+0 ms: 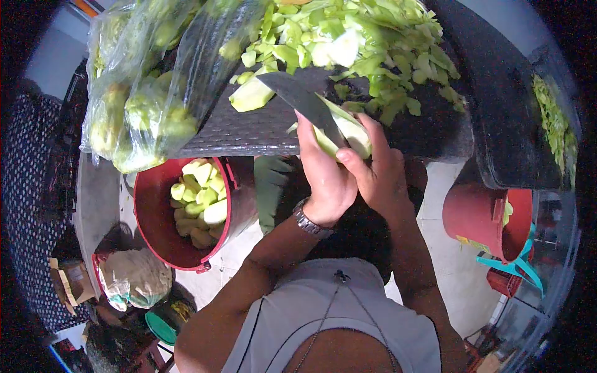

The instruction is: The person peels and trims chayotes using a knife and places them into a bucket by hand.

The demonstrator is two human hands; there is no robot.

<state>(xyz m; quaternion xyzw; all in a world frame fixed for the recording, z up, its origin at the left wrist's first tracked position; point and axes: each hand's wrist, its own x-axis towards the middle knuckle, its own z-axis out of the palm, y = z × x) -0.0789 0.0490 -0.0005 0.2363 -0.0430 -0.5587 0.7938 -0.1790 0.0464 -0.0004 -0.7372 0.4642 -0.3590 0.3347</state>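
A knife (302,102) with a broad dark blade lies across a pale green, partly peeled fruit (349,132); its tip points up and left, its handle hidden by my fingers. My left hand (324,180), with a metal watch at the wrist, is closed around the fruit from the left, thumb raised beside the blade. From the right, my right hand (382,166) closes over the blade's lower end and seems to hold the knife, its thumb close to the fruit. Another pale cut fruit (251,94) lies just beyond on the dark woven tabletop (249,138).
Green peelings (379,56) are heaped at the table's far side. A clear plastic bag (146,115) of whole green fruit hangs over the left edge. Below stands a red bucket (144,233) with peeled pieces; another red bucket (463,214) is at right. A filled sack (137,280) sits lower left.
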